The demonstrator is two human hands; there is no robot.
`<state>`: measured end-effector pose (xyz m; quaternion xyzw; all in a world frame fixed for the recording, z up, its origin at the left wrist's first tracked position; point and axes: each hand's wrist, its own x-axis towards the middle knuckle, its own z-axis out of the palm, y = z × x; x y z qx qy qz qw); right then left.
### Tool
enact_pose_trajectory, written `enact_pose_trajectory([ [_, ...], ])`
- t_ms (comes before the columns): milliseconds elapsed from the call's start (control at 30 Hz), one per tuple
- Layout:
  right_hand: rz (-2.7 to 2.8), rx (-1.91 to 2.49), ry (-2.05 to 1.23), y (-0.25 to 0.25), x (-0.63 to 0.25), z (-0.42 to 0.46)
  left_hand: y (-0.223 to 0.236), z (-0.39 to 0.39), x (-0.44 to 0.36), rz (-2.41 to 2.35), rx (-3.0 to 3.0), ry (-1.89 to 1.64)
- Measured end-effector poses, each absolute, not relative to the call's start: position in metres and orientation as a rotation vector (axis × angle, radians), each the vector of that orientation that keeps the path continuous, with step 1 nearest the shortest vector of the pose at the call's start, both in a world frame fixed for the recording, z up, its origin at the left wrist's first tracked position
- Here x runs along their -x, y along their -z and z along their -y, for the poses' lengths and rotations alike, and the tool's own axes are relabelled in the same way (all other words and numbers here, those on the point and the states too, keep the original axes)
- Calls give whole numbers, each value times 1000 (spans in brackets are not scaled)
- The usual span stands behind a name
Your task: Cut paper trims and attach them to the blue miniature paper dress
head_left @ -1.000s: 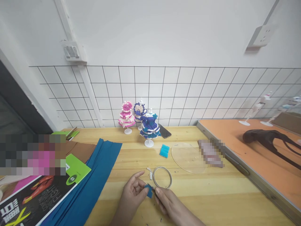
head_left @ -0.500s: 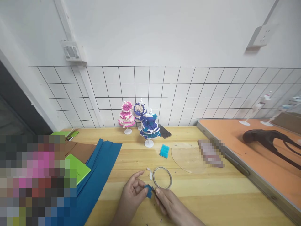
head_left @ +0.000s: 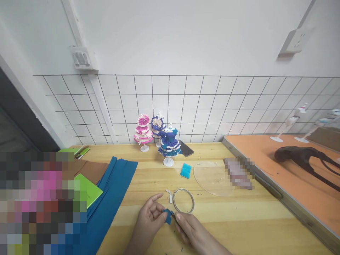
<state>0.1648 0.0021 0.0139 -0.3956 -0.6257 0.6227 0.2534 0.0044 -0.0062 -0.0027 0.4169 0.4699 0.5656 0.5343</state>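
From where I stand, there isn't a word, number or brand I can actually read. The nearest thing to one is on the green booklet at the left, lying over the folded blue cloth: a short line of small, faint dark print runs across its cover, too weak to make out. The near left part of that heap is blurred into coloured squares, so any lettering there is hidden. Same with the pinkish item over to the right, blurred too. The green-and-black piece at the far left is too small to tell.
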Motion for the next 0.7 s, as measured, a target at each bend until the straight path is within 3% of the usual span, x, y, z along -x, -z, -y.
enact_pose_trajectory([
  [367, 1658, 1100, -1621, -17, -165, -5, -2, 5, -4, -1176, -951, -1360],
  [700, 1668, 1072, -1644, -17, -163, -10, -2, 10, -10, -1048, -1011, -1118],
])
